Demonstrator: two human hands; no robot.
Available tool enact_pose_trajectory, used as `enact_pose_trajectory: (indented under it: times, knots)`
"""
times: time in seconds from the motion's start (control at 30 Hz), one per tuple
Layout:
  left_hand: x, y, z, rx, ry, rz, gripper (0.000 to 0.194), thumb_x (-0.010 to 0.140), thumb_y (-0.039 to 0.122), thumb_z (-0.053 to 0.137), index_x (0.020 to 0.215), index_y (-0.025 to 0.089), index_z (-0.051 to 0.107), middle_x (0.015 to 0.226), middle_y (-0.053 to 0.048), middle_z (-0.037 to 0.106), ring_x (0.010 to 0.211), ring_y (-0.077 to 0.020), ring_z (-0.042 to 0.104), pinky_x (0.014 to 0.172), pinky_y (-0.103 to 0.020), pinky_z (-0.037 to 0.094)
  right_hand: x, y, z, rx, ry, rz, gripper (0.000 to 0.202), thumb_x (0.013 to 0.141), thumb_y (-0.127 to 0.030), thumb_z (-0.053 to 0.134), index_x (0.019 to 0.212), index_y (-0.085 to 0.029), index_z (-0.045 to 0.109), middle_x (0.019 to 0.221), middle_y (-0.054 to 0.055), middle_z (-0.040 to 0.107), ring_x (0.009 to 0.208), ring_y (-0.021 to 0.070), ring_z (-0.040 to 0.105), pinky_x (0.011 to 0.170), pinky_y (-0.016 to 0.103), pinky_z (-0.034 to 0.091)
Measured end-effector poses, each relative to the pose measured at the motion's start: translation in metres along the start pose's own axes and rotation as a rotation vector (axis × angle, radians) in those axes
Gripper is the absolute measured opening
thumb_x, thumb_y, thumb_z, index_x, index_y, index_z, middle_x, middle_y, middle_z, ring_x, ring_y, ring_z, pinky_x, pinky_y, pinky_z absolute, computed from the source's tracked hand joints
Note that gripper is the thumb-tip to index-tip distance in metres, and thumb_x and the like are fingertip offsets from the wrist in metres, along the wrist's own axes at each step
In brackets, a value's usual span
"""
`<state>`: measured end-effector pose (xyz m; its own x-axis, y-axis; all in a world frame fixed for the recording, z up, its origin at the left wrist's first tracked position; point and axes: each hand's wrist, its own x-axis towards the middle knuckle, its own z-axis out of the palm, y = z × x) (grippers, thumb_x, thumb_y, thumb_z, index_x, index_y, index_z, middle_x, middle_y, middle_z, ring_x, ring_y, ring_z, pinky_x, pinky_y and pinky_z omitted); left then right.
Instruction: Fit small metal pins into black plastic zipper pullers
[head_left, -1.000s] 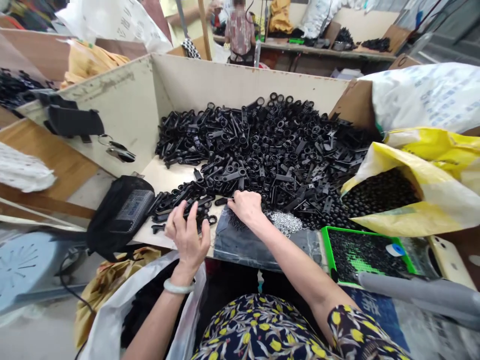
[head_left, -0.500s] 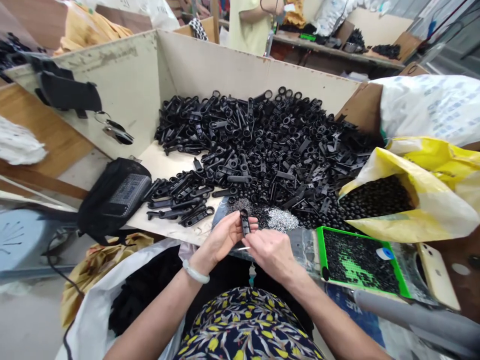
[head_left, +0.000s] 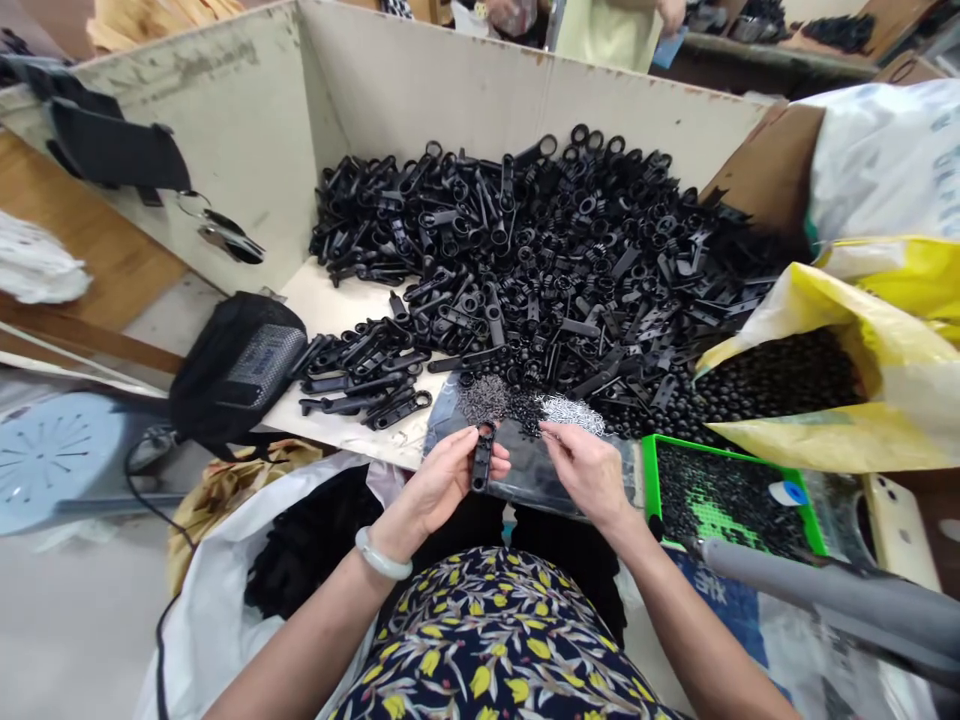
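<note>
My left hand [head_left: 442, 478] grips a black plastic handle part [head_left: 482, 458] with a ring at its upper end, held nearly upright over the near edge of the worktop. To its right, my right hand [head_left: 589, 470] has thumb and forefinger pinched together beside a small heap of black pieces [head_left: 525, 410]. Whatever lies between those fingertips is too small to make out. Just beyond the fingers is a heap of silver pins [head_left: 574, 412]. A heap of small grey pieces [head_left: 484, 398] lies behind the held part.
A large pile of black plastic parts [head_left: 525, 250] fills the walled bench. At right are a green tray [head_left: 652, 480] of tiny black pieces, a yellow-white sack [head_left: 892, 400] and a phone [head_left: 900, 525]. At left sits a black mesh bag [head_left: 232, 360]. A person [head_left: 604, 35] stands behind.
My right hand has left the handle part and moved right and away to the small heaps. My left hand still holds the part. The view has shifted slightly.
</note>
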<state>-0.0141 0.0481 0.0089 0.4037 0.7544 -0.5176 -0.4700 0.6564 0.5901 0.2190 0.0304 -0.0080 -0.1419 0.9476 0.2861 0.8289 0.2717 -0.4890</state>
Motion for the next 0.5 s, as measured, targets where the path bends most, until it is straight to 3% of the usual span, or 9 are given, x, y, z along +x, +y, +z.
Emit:
enact_pose_trajectory:
  times: [0.17,0.3,0.4,0.5]
  knots:
    - [-0.004,0.001,0.0,0.068,-0.019,0.027,0.036,0.083,0.028,0.081,0.113,0.013,0.068,0.092,-0.007,0.075,0.076,-0.0137,0.069,0.075,-0.024,0.055,0.011,0.004,0.007,-0.103,-0.055,-0.006,0.023,0.106,-0.031,0.053,0.11,-0.024,0.075,0.098,0.004,0.072,0.081,0.0145,0.069,0.072,0.024,0.049]
    - [-0.009,0.001,-0.001,0.176,0.001,0.104,0.034,0.084,0.034,0.08,0.108,0.012,0.068,0.09,-0.008,0.074,0.072,-0.0133,0.066,0.071,-0.025,0.052,0.018,-0.009,0.004,0.103,-0.095,-0.034,0.021,0.105,-0.03,0.056,0.105,-0.023,0.075,0.096,0.004,0.07,0.084,0.015,0.067,0.077,0.025,0.051]
    - [-0.011,-0.001,-0.001,0.228,-0.013,0.103,0.047,0.085,0.033,0.079,0.124,0.012,0.066,0.09,-0.008,0.073,0.069,-0.0133,0.065,0.063,-0.024,0.048,0.024,-0.022,0.004,0.289,-0.156,-0.127,0.021,0.104,-0.028,0.056,0.115,-0.022,0.073,0.103,0.006,0.068,0.087,0.0151,0.067,0.077,0.025,0.053]
    - [-0.013,-0.003,0.0,0.305,-0.041,0.084,0.063,0.085,0.032,0.078,0.141,0.013,0.056,0.087,-0.006,0.073,0.063,-0.0123,0.063,0.056,-0.023,0.044,0.034,-0.031,0.006,0.293,-0.236,-0.248,0.027,0.105,-0.028,0.055,0.127,-0.023,0.07,0.114,0.008,0.067,0.091,0.0148,0.067,0.078,0.025,0.054]
